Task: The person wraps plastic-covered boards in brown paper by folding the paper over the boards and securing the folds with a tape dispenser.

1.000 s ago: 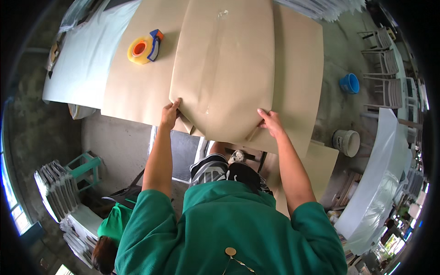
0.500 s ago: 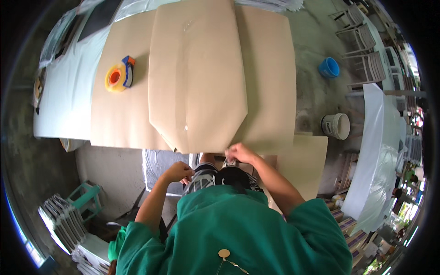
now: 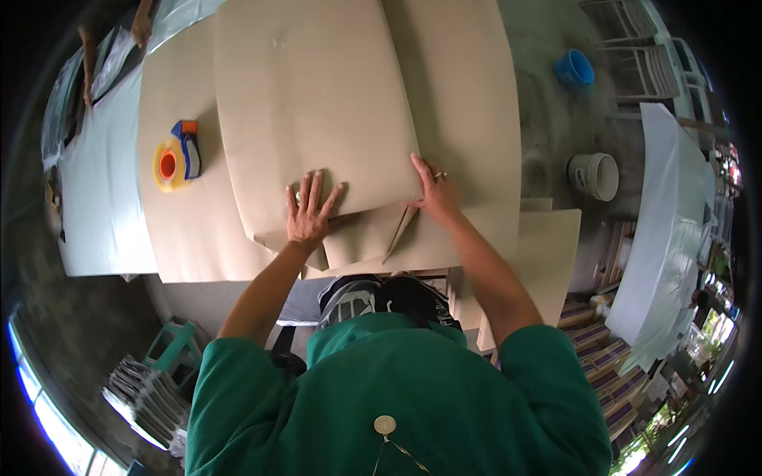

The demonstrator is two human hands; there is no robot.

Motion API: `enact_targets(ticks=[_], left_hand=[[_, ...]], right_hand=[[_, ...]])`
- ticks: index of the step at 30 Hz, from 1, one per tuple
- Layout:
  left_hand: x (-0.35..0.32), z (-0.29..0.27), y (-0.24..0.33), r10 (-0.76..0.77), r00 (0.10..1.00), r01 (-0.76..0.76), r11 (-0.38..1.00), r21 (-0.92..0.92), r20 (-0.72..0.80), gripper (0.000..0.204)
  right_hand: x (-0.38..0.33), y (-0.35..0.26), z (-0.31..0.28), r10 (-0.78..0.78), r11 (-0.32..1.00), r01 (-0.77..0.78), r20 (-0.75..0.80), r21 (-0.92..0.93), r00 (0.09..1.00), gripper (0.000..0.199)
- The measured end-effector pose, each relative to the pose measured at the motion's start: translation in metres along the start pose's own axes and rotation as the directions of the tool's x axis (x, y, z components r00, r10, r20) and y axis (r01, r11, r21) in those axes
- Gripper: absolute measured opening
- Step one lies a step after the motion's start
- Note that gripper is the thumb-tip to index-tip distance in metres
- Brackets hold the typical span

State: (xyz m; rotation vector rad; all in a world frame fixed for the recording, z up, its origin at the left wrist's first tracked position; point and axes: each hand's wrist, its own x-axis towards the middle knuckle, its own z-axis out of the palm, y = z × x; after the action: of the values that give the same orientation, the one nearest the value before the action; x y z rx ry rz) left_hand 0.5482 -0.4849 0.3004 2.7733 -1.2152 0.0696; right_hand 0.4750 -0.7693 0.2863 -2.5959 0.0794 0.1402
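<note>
A flat package in brown kraft paper (image 3: 317, 103) lies on a larger brown sheet (image 3: 468, 119), its near end folded into a creased flap (image 3: 365, 234). My left hand (image 3: 309, 213) is open, fingers spread and pressing on the package's top just above the fold. At the near right corner, my right hand (image 3: 439, 193) grips the paper, the index finger lying along the side edge and the thumb at the crease. A pointed fold of paper (image 3: 399, 232) stands up below that thumb. To the left, a tape dispenser (image 3: 176, 159) with a yellowish roll rests on the sheet.
Another person's hands (image 3: 141, 28) are at the far left, near plastic-covered items. A blue bucket (image 3: 574, 68) and a white bucket (image 3: 594, 176) stand on the floor at right. Beyond is a plastic-covered table (image 3: 655, 214). Stacked folded chairs (image 3: 143, 404) are at lower left.
Both hands have moved up from below the table edge onto the package. Its near end, which was sticking out to the edge, is now folded up. Another person's hands have appeared at far left.
</note>
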Motion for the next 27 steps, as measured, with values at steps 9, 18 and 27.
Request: enact_targets(ticks=[9,18,27], left_hand=[[0.058,-0.003,0.056,0.243,0.966,-0.247,0.969,0.031,0.091,0.055],[0.072,-0.013,0.073,0.204,0.964,-0.177,0.971,-0.158,0.172,0.065],[-0.063,-0.021,0.061,0.163,0.978,-0.151,0.984,-0.097,0.130,0.049]], right_hand=[[-0.110,-0.125,0.050,0.591,0.539,-0.626,0.276,0.563,0.758,0.041],[-0.104,-0.130,0.034,0.141,0.293,-0.364,0.337,0.884,0.931,0.045],[-0.102,-0.051,-0.046,0.273,0.588,-0.021,-0.174,0.809,0.946,0.024]])
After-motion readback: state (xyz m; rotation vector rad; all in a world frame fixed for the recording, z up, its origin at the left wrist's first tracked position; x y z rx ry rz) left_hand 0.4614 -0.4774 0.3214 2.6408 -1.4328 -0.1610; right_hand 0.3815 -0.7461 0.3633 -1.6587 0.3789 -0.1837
